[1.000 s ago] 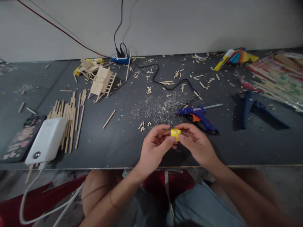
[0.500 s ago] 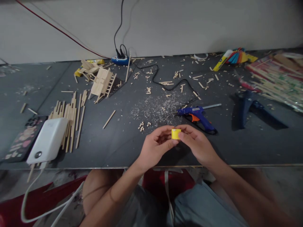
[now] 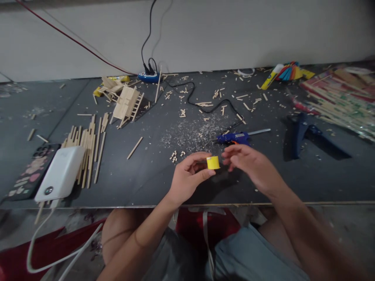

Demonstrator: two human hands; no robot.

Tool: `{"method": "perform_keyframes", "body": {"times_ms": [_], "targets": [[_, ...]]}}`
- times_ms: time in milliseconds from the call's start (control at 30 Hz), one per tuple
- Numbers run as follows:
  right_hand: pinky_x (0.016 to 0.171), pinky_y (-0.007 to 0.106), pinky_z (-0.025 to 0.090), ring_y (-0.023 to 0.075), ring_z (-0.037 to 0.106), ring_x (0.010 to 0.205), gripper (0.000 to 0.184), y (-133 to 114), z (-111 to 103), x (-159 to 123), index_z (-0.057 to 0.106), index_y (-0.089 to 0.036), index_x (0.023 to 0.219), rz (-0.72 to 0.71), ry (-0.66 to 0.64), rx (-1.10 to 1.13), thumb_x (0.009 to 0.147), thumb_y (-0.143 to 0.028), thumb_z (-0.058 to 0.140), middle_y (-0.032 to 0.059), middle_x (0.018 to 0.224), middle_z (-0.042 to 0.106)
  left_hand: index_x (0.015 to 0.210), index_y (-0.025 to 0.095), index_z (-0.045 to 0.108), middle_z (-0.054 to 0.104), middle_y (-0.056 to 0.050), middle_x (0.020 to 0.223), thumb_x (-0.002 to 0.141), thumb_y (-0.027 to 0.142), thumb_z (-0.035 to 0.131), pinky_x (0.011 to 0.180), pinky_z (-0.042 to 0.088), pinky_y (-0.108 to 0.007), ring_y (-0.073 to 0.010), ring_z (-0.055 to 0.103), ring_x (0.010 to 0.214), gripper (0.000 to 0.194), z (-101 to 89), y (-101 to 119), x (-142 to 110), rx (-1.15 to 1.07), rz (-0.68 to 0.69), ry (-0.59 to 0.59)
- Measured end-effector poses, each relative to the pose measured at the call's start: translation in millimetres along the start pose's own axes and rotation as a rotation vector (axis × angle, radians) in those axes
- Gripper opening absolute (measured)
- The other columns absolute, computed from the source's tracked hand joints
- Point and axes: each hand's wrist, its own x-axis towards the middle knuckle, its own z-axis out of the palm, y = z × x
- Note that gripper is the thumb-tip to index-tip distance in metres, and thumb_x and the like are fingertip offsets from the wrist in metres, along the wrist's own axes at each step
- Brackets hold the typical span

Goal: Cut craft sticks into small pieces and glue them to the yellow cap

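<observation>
Between the thumb and fingers of my left hand (image 3: 191,173) is a small yellow cylinder (image 3: 213,162), perhaps a roll of tape, held above the table near its front edge. My right hand (image 3: 249,164) is just to the right of it, apart from it, with its fingers loosely spread and nothing seen in them. Behind that hand lies a blue glue gun (image 3: 234,137), its handle and trigger partly covered by the hand. Small cut stick pieces (image 3: 174,156) lie on the table beyond my left hand.
At the left are a white power bank (image 3: 60,173), a phone (image 3: 29,171) and wooden sticks (image 3: 88,152). A small stick-built model (image 3: 125,103) stands behind. A blue power strip (image 3: 149,77) sits by the wall. Dark blue pliers-like tool (image 3: 310,134) and bagged sticks (image 3: 342,105) are right.
My right hand has let go of the yellow cylinder and moved right, now over the glue gun's handle. My left hand keeps the cylinder, shifted slightly left.
</observation>
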Motion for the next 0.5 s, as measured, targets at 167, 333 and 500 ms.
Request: {"method": "perform_keyframes", "body": {"times_ms": [167,333,500], "targets": [[0.067,0.026,0.052,0.0122,0.062,0.074,0.024,9,22,-6,0.063,-0.024,0.1,0.091,-0.225,0.144,0.077,-0.031,0.066,0.0016,0.092,0.067,0.099,0.021,0.066,0.059,-0.007,0.107,0.067,0.017,0.075,0.089,0.047,-0.032,-0.0184,0.057,0.103,0.033,-4.7,-3,0,0.239,0.143,-0.054],[0.067,0.024,0.051,0.0098,0.061,0.069,0.02,12,21,-5,0.065,-0.025,0.096,0.08,-0.182,0.189,0.077,-0.03,0.067,-0.0005,0.087,0.068,0.107,0.021,0.063,0.058,-0.008,0.11,0.072,0.021,0.071,0.087,0.049,-0.032,-0.0181,0.058,0.1,0.036,-3.0,2,1,0.325,0.114,-0.093],[0.065,0.025,0.051,0.0102,0.061,0.067,0.022,11,22,-4,0.065,-0.023,0.096,0.112,-0.195,0.201,0.076,-0.033,0.067,0.0004,0.086,0.067,0.104,0.02,0.064,0.061,-0.007,0.112,0.071,0.018,0.072,0.092,0.047,-0.031,-0.0185,0.055,0.109,0.034,0.6,2,3,0.247,0.097,-0.083]]}}
